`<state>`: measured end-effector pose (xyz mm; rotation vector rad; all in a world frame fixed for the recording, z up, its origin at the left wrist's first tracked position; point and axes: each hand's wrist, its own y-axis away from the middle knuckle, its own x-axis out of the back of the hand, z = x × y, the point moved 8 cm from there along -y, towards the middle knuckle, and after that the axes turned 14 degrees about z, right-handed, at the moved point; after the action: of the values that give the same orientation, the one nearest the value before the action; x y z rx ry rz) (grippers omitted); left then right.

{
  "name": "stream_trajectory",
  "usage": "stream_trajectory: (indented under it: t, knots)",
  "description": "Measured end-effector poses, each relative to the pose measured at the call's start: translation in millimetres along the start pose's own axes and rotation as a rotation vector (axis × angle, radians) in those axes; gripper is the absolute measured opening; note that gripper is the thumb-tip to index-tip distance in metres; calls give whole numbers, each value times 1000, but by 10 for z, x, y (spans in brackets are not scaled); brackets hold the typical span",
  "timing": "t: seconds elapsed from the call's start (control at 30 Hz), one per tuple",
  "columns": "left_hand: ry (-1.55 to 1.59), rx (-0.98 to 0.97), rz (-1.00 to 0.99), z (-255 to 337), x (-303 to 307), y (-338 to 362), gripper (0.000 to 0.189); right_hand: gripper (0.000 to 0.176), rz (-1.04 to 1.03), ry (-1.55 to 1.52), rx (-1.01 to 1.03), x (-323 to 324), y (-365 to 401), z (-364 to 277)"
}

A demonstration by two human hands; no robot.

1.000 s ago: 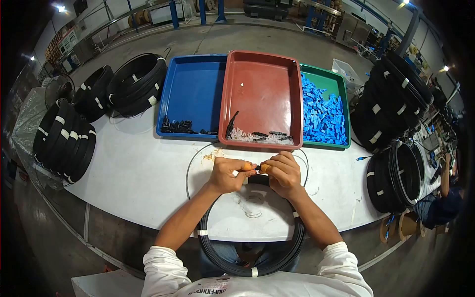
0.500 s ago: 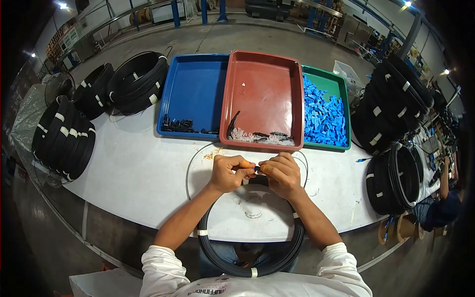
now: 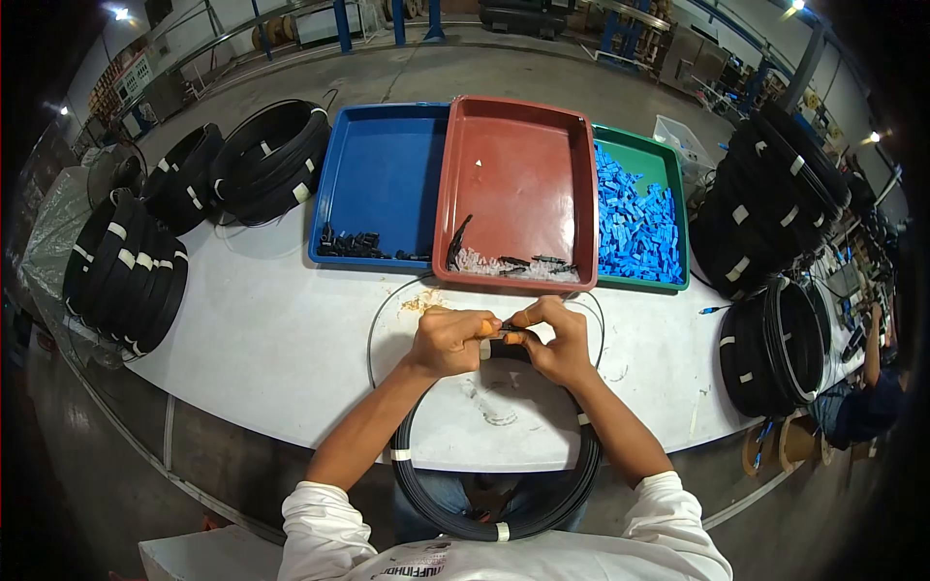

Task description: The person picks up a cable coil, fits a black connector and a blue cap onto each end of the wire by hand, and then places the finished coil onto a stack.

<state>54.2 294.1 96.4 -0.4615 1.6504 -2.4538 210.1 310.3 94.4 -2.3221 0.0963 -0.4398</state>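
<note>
Over the near part of the table, my left hand (image 3: 450, 341) is closed, thumb and fingers pinching a small dark connector piece (image 3: 505, 330). My right hand (image 3: 555, 339) pinches the same piece from the other side, its fingertips almost meeting the left ones. Orange covers show on some fingertips of both hands. Much of the piece is hidden by the fingers. Below the hands lies a coil of black cable (image 3: 426, 489), bound with white tape, reaching from the table over my lap. A loose loop of thin cable (image 3: 370, 339) curves around the hands on the table.
Beyond the hands stand a blue tray (image 3: 383, 184) with black parts, a red tray (image 3: 518, 184) with clear and black pieces, and a green tray (image 3: 635, 160) with blue connectors. Cable coils flank the white table (image 3: 252, 320), left (image 3: 126, 271) and right (image 3: 770, 349). Another person (image 3: 867, 407) is at far right.
My right hand has opened out its grip, with index finger and thumb now apart around the piece. The left hand stays at nearly the same spot.
</note>
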Motion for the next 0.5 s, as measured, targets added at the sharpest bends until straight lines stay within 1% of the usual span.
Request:
stream_trajectory:
  t: [0.03, 0.07, 0.1, 0.13, 0.17, 0.2, 0.23, 0.27, 0.3, 0.33, 0.37, 0.4, 0.43, 0.47, 0.5]
  knots:
    - [52, 116, 58, -79, 24, -7, 14, 20, -3, 1, 4, 1, -13, 6]
    - [79, 233, 49, -141, 11, 17, 14, 23, 37, 50, 148, 34, -32, -98]
    - [77, 234, 53, -148, 6, 21, 14, 26, 78, 97, 293, 59, -35, -197]
    - [108, 312, 28, -203, -25, 55, 15, 30, 54, 93, 367, 36, -18, -241]
    - [140, 391, 0, -247, -60, 99, 15, 30, 50, 92, 363, 34, -6, -239]
    - [141, 394, 1, -220, -70, 99, 15, 29, 57, 105, 427, 37, 16, -285]
    - [210, 515, 1, -245, -99, 116, 15, 29, 65, 117, 493, 40, 34, -330]
    - [280, 637, 1, -276, -129, 145, 15, 29, 64, 118, 492, 45, 33, -329]
    - [281, 638, -1, -271, -127, 140, 15, 27, 25, 99, 453, 26, 31, -304]
    - [133, 356, 17, -116, -61, 39, 10, 25, -13, 82, 415, 11, 30, -273]
    - [-13, 73, 33, 71, -12, -17, 10, 25, -7, 85, 411, 19, 47, -260]
    - [-98, -127, -31, 245, -19, -39, 12, 23, -43, -73, 109, 1, 35, -49]
    - [-93, -127, -40, 253, 5, -60, 12, 21, -76, -231, -194, -51, 87, 163]
    - [-128, -267, -68, 344, -4, -61, 11, 17, -98, -348, -282, -88, 111, 225]
    - [-164, -405, -91, 425, -28, -36, 10, 17, -97, -346, -285, -93, 119, 261]
